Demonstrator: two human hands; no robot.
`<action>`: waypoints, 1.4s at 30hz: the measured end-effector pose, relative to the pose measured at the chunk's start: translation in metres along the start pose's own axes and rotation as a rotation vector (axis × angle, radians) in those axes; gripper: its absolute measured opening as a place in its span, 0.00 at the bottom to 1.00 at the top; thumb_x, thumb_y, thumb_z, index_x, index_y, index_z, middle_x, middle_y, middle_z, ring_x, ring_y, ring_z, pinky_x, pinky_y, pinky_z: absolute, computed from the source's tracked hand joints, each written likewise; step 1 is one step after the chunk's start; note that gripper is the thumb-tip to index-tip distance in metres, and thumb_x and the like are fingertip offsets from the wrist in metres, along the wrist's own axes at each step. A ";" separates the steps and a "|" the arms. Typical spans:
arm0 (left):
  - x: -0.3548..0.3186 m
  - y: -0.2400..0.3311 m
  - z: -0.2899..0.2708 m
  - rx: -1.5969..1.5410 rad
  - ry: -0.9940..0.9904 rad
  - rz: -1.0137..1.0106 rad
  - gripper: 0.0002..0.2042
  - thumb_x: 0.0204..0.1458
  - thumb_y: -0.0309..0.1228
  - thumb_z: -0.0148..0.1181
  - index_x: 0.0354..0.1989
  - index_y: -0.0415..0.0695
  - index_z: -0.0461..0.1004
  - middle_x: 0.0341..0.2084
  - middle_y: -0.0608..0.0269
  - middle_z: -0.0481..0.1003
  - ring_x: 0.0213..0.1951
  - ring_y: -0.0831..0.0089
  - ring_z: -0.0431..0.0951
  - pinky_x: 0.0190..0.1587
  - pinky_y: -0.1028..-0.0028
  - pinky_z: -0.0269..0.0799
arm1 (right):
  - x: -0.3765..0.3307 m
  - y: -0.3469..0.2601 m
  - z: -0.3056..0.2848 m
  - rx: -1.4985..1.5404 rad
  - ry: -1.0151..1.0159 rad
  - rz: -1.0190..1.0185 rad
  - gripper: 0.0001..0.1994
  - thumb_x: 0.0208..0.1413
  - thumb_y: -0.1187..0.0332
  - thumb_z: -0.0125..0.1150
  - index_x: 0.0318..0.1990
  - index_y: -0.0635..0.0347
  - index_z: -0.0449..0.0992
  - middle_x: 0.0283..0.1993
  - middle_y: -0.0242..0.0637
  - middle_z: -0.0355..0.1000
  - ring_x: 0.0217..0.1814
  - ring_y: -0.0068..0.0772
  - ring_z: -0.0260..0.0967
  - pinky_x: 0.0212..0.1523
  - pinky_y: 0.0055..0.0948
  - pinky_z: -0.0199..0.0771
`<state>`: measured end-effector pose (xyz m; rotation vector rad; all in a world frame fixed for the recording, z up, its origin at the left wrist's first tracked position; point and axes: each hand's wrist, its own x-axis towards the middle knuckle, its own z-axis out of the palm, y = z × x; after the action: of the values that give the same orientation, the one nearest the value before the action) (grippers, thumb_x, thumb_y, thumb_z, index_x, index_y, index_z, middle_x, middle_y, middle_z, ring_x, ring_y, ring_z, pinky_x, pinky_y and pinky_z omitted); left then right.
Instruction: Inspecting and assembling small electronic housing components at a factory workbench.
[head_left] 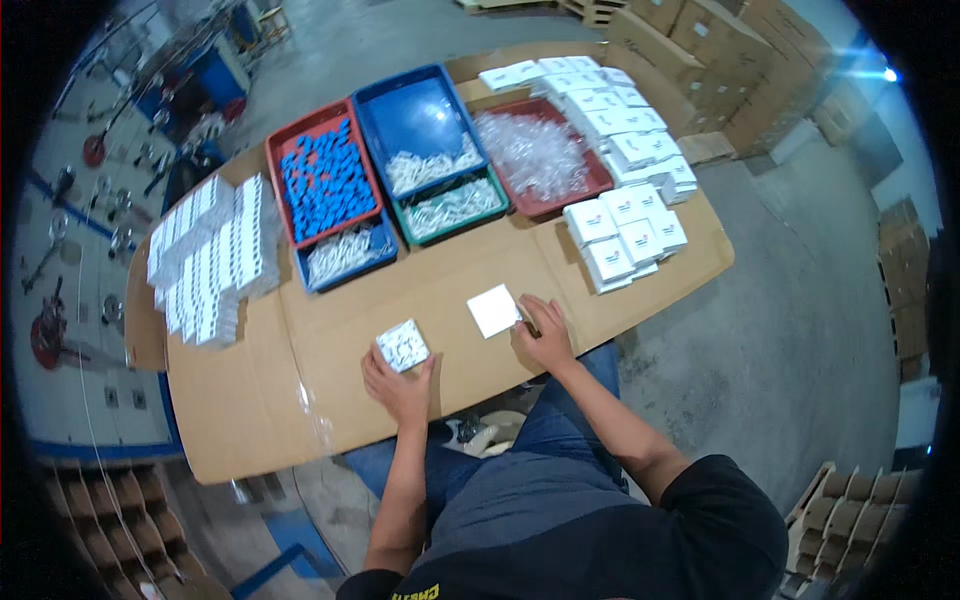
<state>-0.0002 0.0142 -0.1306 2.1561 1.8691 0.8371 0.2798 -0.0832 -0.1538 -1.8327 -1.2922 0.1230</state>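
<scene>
One small white square box [403,346], its upper face broken up by dark and pale patches, is held at the near middle of the cardboard-covered table [245,405]. It is gripped by the left hand [402,388], with the thumb on the right side and the fingers on the left. Whether the patches are print or contents cannot be told.

To the right and slightly farther, a plain white square piece [494,311] is seen on the cardboard. Its right edge is met by the fingertips of the right hand [545,335], whose fingers are bent and partly parted; whether the piece is pinched or only touched cannot be told.

Five trays are noted at the far side. Blue pieces [325,185] are contained in the left red tray [302,130]. Small white pieces are held in the large blue tray [410,110], the small blue tray [352,277] and the green tray [460,228]. Clear plastic pieces [535,155] are heaped in the right red tray [570,204].

White boxes [215,265] are stacked in rows at the left. Further white cartons [625,235] are piled at the right and far right. Large brown cartons [720,60] are observed beyond the table, at the far right.
</scene>
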 end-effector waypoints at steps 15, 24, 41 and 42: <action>0.010 0.020 -0.010 0.061 -0.155 -0.033 0.60 0.37 0.55 0.79 0.74 0.37 0.50 0.69 0.40 0.55 0.72 0.43 0.51 0.73 0.46 0.45 | 0.295 0.047 -0.043 0.038 0.165 0.037 0.10 0.56 0.71 0.62 0.45 0.63 0.81 0.46 0.53 0.78 0.51 0.56 0.77 0.54 0.43 0.75; 0.010 0.018 -0.008 0.080 -0.138 -0.011 0.60 0.35 0.56 0.79 0.73 0.35 0.53 0.67 0.39 0.56 0.71 0.42 0.53 0.72 0.46 0.47 | 0.435 0.138 -0.020 -0.759 -0.220 0.014 0.13 0.55 0.68 0.58 0.45 0.57 0.85 0.49 0.49 0.80 0.57 0.51 0.75 0.69 0.51 0.64; 0.010 0.017 -0.012 0.060 -0.155 -0.017 0.59 0.36 0.58 0.78 0.73 0.37 0.52 0.67 0.39 0.55 0.71 0.42 0.52 0.71 0.45 0.47 | 0.421 0.095 -0.074 0.112 0.428 -0.069 0.09 0.59 0.73 0.64 0.46 0.65 0.80 0.45 0.48 0.80 0.41 0.45 0.81 0.43 0.37 0.81; 0.011 0.017 -0.011 0.054 -0.149 -0.017 0.59 0.36 0.58 0.78 0.73 0.37 0.52 0.67 0.39 0.55 0.71 0.42 0.52 0.71 0.45 0.47 | 0.417 0.090 -0.079 0.085 0.404 -0.059 0.09 0.58 0.73 0.65 0.45 0.65 0.80 0.44 0.47 0.81 0.42 0.45 0.81 0.43 0.37 0.81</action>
<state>0.0095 0.0183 -0.1097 2.1655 1.8531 0.6105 0.5765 0.1984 -0.0103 -1.6408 -1.0374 -0.2123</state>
